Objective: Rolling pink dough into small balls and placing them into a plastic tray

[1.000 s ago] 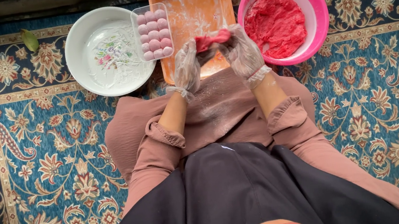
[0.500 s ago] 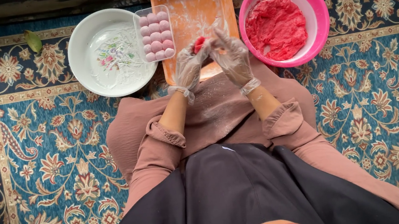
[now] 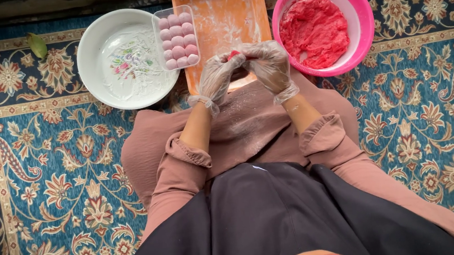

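Red dough (image 3: 234,55), a small piece, shows only as a sliver between the two gloved hands, so its long axis and heading cannot be told. The left hand (image 3: 219,76) and right hand (image 3: 269,64) curl closed around it, fingertips meeting, just over the near end of the one orange tray (image 3: 226,9), which is dusted white and runs lengthwise away from the person. Left of the tray sits one clear box (image 3: 176,37) with ten pink balls in two rows, touching one white plate (image 3: 119,60). Right of the tray stands one pink bowl (image 3: 357,7) of red dough. All rest on a blue patterned carpet (image 3: 34,164).
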